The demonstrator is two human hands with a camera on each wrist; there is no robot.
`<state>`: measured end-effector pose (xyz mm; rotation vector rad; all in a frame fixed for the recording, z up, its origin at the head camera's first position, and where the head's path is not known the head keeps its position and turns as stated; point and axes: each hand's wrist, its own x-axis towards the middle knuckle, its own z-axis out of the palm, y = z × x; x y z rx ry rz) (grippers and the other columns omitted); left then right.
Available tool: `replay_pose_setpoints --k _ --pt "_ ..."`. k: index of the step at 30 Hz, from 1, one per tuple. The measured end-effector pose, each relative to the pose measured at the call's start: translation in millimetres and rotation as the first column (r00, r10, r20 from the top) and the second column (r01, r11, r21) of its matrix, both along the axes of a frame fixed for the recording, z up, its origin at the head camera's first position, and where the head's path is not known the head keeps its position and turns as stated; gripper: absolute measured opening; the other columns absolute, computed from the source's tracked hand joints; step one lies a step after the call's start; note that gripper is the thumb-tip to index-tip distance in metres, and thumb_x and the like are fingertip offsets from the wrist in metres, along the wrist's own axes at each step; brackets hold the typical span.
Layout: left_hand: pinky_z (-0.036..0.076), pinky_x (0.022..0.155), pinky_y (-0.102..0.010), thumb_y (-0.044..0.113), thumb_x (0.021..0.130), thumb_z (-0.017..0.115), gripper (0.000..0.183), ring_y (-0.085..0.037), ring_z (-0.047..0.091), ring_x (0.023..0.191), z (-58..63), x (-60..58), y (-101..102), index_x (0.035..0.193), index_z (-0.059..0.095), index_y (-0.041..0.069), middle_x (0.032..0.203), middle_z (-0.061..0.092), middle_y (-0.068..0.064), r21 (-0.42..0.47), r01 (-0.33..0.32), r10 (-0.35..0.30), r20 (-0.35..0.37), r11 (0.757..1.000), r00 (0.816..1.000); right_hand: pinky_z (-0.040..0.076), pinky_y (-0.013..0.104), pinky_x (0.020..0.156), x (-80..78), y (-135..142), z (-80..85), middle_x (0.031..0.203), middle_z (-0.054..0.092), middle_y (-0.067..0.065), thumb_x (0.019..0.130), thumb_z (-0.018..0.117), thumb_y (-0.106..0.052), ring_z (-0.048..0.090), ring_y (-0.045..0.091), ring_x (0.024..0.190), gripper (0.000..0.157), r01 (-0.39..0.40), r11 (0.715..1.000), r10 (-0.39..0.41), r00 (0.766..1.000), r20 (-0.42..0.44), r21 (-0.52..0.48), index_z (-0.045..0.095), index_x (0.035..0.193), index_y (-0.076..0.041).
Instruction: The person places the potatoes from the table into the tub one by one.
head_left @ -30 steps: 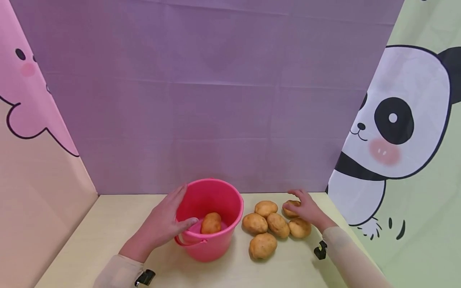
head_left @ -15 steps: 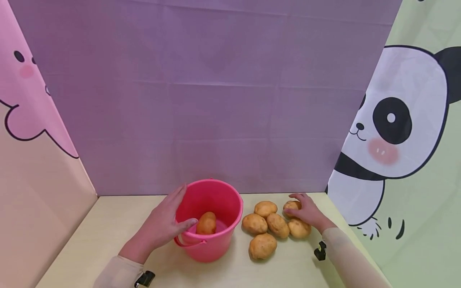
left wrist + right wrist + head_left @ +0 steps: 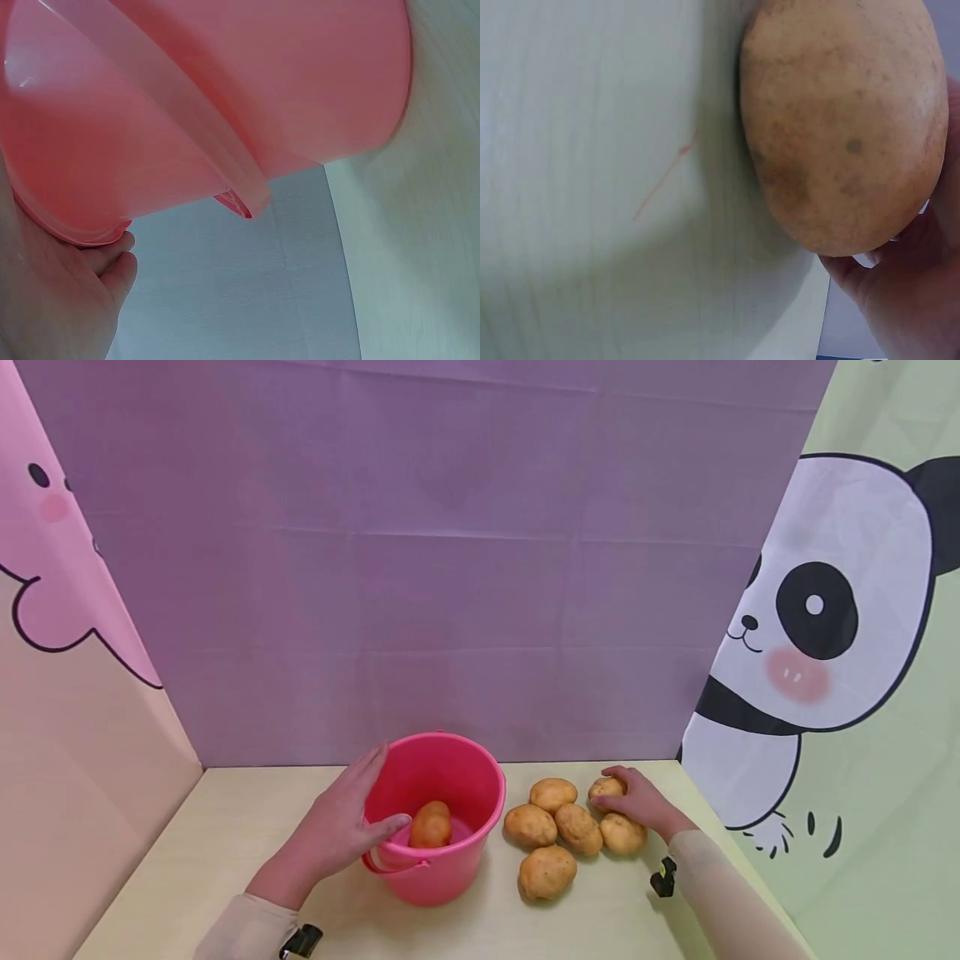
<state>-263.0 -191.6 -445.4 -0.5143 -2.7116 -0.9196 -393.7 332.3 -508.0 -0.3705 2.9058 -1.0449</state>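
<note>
A pink bucket [image 3: 442,868] stands on the table with one potato [image 3: 431,825] inside. My left hand [image 3: 345,818] holds its left rim, with the thumb over the near edge. In the left wrist view, the fingers [image 3: 120,274] bend against the rim beside the bucket's wall [image 3: 315,82]. At the right, my right hand [image 3: 637,800] grips the back-right potato [image 3: 606,789] between thumb and fingers; the hand hides part of it. A nearer potato [image 3: 624,835] lies just below that hand and fills much of the right wrist view.
Several more potatoes lie between bucket and right hand, among them a back one [image 3: 553,795], a middle one [image 3: 579,829] and a front one [image 3: 547,873]. The bucket's handle [image 3: 393,867] hangs at its near side. A purple backdrop [image 3: 465,568] rises behind the table.
My right hand has lowered and closed around the back-right potato. The potato inside the bucket has shifted slightly left and now rests still. My left hand has stayed at the rim.
</note>
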Motion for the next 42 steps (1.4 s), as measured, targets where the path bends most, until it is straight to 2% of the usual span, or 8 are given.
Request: replay_pose_setpoints --k 5,12,15,24,34,38,42 --pt "0.064 0.095 -0.062 0.065 0.088 0.084 0.12 -0.048 0.034 0.158 -0.7 0.0 0 0.176 0.026 0.007 0.178 0.03 -0.019 0.003 0.002 -0.002 -0.001 1.0 1.0 0.048 0.063 0.112 -1.5 1 -1.0 0.137 0.063 0.025 0.095 0.087 -0.036 0.061 0.042 0.126 0.062 -0.001 1.0 0.001 1.0 -0.02 0.001 0.066 0.14 0.001" --pt "0.064 0.095 -0.063 0.062 0.088 0.086 0.121 -0.049 0.034 0.159 0.1 0.2 0 0.176 0.025 0.008 0.179 0.03 -0.019 0.002 0.0 0.0 0.012 1.0 1.0 0.052 0.052 0.103 -6.8 -1 -2.9 0.128 0.063 0.02 0.094 0.088 -0.037 0.062 0.036 0.117 0.055 0.027 0.999 -0.031 0.989 -0.145 -0.027 0.069 0.133 -0.002" --pt "0.063 0.095 -0.064 0.062 0.088 0.086 0.12 -0.049 0.034 0.159 0.5 0.4 0 0.176 0.025 0.008 0.179 0.03 -0.019 -0.003 0.0 0.0 0.006 1.0 1.0 0.053 0.049 0.099 -7.6 -5 -0.2 0.128 0.06 0.02 0.096 0.087 -0.037 0.06 0.035 0.115 0.054 0.043 0.998 -0.049 0.984 -0.173 -0.04 0.068 0.133 -0.003" --pt "0.064 0.095 -0.064 0.062 0.087 0.087 0.121 -0.049 0.033 0.159 0.7 -0.1 2 0.176 0.026 0.007 0.179 0.029 -0.019 0.006 -0.001 0.001 0.009 1.0 1.0 0.055 0.043 0.093 -2.1 -29 19.9 0.134 0.057 0.018 0.097 0.088 -0.032 0.061 0.033 0.112 0.047 0.037 0.995 -0.054 0.98 -0.193 -0.092 0.068 0.133 -0.01" --pt "0.063 0.096 -0.064 0.06 0.087 0.088 0.12 -0.049 0.034 0.159 0.4 -0.7 3 0.176 0.026 0.006 0.178 0.03 -0.019 0.003 0.003 -0.003 -0.005 1.0 1.0 0.057 0.041 0.092 6.7 -63 46.4 0.136 0.055 0.013 0.097 0.088 -0.033 0.06 0.033 0.115 0.051 -0.053 0.984 0.015 0.976 -0.219 -0.172 0.066 0.139 -0.014" --pt "0.063 0.095 -0.063 0.058 0.087 0.089 0.121 -0.049 0.035 0.158 0.8 -0.7 3 0.176 0.026 0.007 0.178 0.031 -0.019 0.007 0.004 -0.004 -0.004 1.0 1.0 0.058 0.042 0.089 12.6 -80 60.7 0.133 0.056 0.014 0.096 0.088 -0.027 0.06 0.033 0.113 0.05 -0.101 0.979 0.052 0.963 -0.263 -0.175 0.067 0.138 -0.012" --pt "0.064 0.094 -0.063 0.056 0.086 0.091 0.121 -0.049 0.035 0.158 1.3 0.1 3 0.176 0.026 0.007 0.178 0.03 -0.02 0.009 0.0 0.0 0.001 1.0 1.0 0.059 0.04 0.086 17.7 -97 72.9 0.131 0.059 0.013 0.095 0.089 -0.024 0.061 0.03 0.109 0.048 -0.15 0.977 0.094 0.941 -0.326 -0.151 0.069 0.137 -0.011"
